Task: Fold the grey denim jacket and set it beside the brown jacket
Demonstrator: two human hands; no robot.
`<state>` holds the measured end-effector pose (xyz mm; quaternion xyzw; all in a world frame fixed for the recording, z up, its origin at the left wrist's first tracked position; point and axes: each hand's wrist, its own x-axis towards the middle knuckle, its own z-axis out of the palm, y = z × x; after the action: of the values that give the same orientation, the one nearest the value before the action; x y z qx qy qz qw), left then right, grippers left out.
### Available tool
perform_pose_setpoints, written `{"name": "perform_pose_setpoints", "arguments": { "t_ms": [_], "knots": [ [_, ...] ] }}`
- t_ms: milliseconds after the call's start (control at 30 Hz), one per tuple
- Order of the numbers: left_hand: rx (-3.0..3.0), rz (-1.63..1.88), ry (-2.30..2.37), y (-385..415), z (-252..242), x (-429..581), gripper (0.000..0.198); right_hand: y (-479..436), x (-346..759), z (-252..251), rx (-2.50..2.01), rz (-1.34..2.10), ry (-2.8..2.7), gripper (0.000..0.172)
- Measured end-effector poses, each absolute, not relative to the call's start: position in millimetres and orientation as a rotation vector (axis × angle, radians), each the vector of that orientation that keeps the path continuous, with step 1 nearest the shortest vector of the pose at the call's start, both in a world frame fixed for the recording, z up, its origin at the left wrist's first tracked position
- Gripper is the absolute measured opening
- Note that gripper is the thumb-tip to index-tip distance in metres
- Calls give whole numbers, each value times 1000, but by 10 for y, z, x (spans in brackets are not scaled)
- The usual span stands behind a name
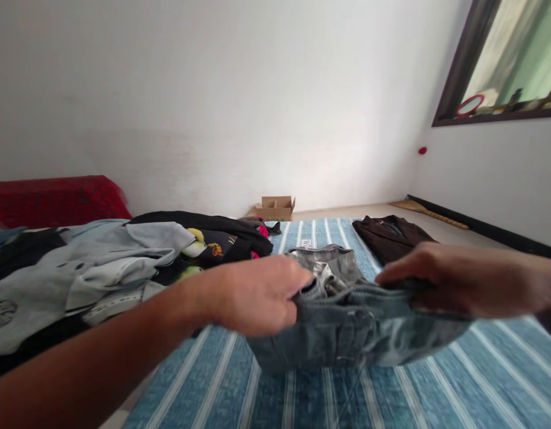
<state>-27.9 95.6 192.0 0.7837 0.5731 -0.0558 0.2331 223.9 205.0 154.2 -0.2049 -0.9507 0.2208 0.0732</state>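
Observation:
A pair of grey-blue jeans point(342, 333) is stretched between my two hands over a blue striped sheet point(222, 381). My left hand point(262, 295) is closed on the waistband at its left side. On the opposite side, my right hand point(440, 280) grips the waistband too, slightly blurred. Part of the jeans, lighter grey and crumpled, lies on the sheet beyond the raised waistband. The fingertips of both hands are hidden in the cloth.
Left of me lies a heap of clothes, with a light grey garment point(123, 262) on top. A folded dark brown garment point(392, 232) rests at the far right of the sheet. A cardboard box point(275, 207) stands by the wall. Red cloth point(56, 199) is at far left.

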Motion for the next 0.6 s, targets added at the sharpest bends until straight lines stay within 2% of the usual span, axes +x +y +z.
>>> {"name": "perform_pose_setpoints", "arguments": {
  "t_ms": [67,167,267,400,600],
  "knots": [
    [2026,-137,1553,1427,1978,-463,18,2512,1982,1666,-709,902,-3016,39],
    [1810,-45,1494,2165,1827,-823,26,3243,1598,1627,-815,1246,-3015,40],
    [1694,-22,1439,2878,1493,-1198,29,3937,1268,1351,-960,1610,-2933,44],
    [1584,5,1467,3623,855,-1541,36,4634,879,745,-1259,1710,-2899,48],
    [1513,4,1520,3993,50,-1770,26,4949,548,-47,-1351,1794,-2857,41]
  ]
}}
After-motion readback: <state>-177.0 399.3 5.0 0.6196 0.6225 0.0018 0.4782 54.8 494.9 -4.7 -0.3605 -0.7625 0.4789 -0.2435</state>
